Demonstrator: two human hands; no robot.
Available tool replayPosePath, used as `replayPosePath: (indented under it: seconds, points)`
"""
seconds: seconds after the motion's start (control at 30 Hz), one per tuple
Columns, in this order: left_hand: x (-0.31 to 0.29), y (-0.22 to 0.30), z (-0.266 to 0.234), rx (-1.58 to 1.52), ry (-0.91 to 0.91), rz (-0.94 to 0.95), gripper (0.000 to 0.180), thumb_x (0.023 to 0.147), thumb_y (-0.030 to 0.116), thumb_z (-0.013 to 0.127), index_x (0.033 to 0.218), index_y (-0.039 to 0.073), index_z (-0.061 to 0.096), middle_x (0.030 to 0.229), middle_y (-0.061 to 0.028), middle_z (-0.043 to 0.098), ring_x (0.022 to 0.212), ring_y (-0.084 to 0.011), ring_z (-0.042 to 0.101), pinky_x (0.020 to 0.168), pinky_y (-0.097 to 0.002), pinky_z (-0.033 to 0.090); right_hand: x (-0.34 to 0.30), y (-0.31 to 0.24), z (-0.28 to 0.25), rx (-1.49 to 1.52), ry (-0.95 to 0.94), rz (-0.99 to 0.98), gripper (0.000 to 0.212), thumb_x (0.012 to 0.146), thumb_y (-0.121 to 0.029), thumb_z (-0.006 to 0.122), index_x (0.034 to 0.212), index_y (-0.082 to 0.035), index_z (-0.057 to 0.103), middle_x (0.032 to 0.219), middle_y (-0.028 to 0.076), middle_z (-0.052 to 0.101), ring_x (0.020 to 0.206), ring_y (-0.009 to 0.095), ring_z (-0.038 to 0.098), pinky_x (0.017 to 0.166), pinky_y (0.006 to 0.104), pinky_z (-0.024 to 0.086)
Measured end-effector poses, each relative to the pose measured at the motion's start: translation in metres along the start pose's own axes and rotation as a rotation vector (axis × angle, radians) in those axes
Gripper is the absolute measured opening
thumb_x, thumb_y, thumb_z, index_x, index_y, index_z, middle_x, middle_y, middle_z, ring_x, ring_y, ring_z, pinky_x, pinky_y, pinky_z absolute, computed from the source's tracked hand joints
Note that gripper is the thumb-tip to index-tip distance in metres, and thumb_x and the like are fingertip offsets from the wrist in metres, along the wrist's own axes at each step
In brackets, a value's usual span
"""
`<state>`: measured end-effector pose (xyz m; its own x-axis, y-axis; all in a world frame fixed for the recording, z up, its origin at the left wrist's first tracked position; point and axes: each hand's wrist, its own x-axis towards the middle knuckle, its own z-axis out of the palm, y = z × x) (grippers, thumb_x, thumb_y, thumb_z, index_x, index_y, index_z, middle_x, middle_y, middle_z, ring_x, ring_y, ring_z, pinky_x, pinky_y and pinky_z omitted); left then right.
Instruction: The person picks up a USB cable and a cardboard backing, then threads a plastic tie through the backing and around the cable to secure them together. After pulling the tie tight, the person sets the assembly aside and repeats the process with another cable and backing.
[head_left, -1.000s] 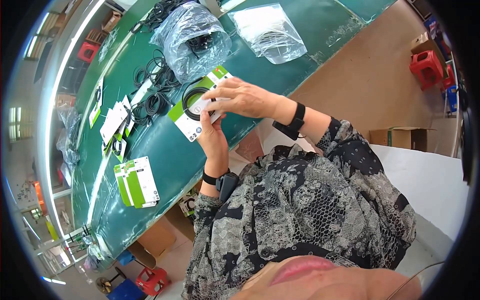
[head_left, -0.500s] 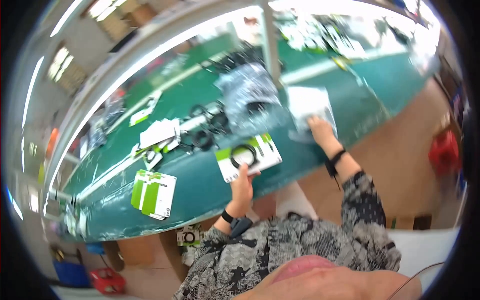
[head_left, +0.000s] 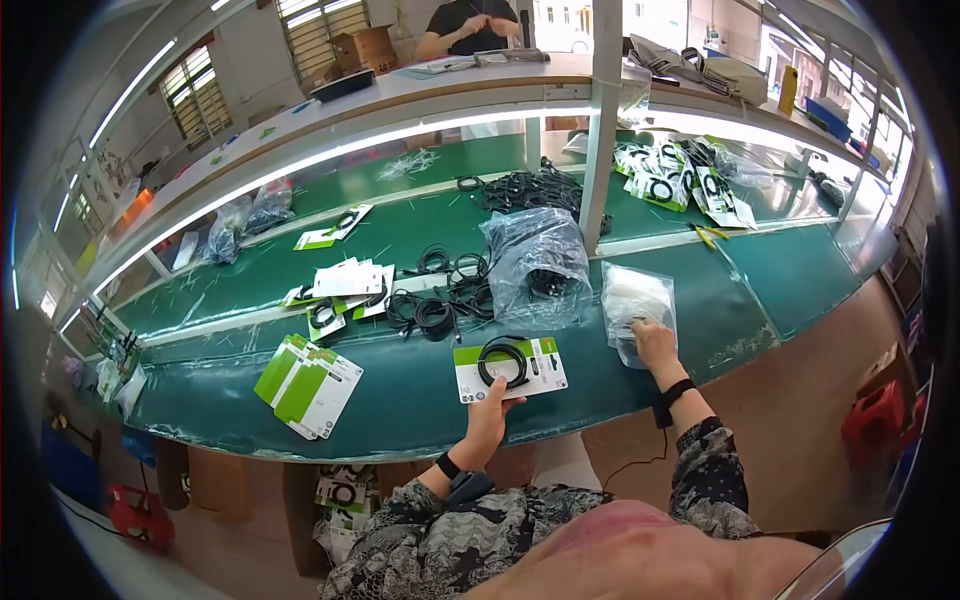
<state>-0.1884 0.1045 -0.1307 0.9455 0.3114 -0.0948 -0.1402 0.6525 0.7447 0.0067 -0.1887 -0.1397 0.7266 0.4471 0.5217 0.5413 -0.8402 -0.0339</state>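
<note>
- Several green-and-white cards (head_left: 310,388) lie fanned at the left of the frame, near the front edge of the green table (head_left: 405,390); we judge that the overlap makes single ones easier to lift.
- Just above them we see a pile of carded cables (head_left: 348,282), heaped at odd angles and probably set back so that it stays clear of our hands.
- Next come loose black cables (head_left: 432,315), wound into rings, which presumably limits tangling.
- At lower centre our left hand (head_left: 488,415) holds a printed card (head_left: 542,375) bearing a black coil (head_left: 482,365). The thumb presses at the coil's lower edge while fingers pass beneath the card, a pinch that likely keeps both flat together.
- Behind that card, a cloudy plastic bag (head_left: 530,255) stands with dark cables showing in its mouth, seemingly placed within reach.
- Right of centre our right hand (head_left: 655,345) is at the lower part of a clear bag (head_left: 632,290) of thin white strips. Its fingers are bent and close together; we cannot tell whether they pinch a strip or only plastic.
- Farther right lie yellow-handled pliers (head_left: 707,240), apart from both hands.
</note>
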Motion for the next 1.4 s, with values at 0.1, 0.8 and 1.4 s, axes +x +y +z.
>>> replayPosePath:
  seconds: [0.1,0.8,1.4]
  points:
    - [-0.002,-0.003,0.000,-0.003,0.011,-0.011,0.025,0.092,0.009,0.053,0.116,0.005,0.049,0.105,-0.0081,0.059,0.090,-0.0201,0.063,0.065,-0.0319,0.056,0.002,0.000,0.000,-0.009,0.021,0.003,0.006,0.077,-0.007,0.053,0.073,-0.009,0.057,0.074,0.012,0.057,0.070,0.032,0.061,0.059,0.0414,0.049]
    - [0.005,0.004,-0.004,0.017,0.040,0.034,0.023,0.092,0.011,0.053,0.114,0.004,0.051,0.103,-0.0079,0.061,0.083,-0.0194,0.064,0.064,-0.0311,0.056,-0.001,0.003,0.000,0.319,0.111,0.110,0.007,0.084,-0.014,0.056,0.081,-0.009,0.059,0.072,0.018,0.061,0.068,0.038,0.060,0.057,0.0417,0.048]
    - [0.017,0.055,0.011,0.226,-0.162,0.329,0.030,0.095,0.023,0.050,0.118,0.003,0.052,0.113,-0.0052,0.058,0.102,-0.0149,0.056,0.086,-0.0287,0.047,-0.034,-0.045,-0.119,0.989,-0.247,0.475,0.010,0.083,-0.006,0.061,0.076,0.001,0.061,0.057,0.003,0.054,0.047,0.008,0.050,0.043,0.0220,0.039]
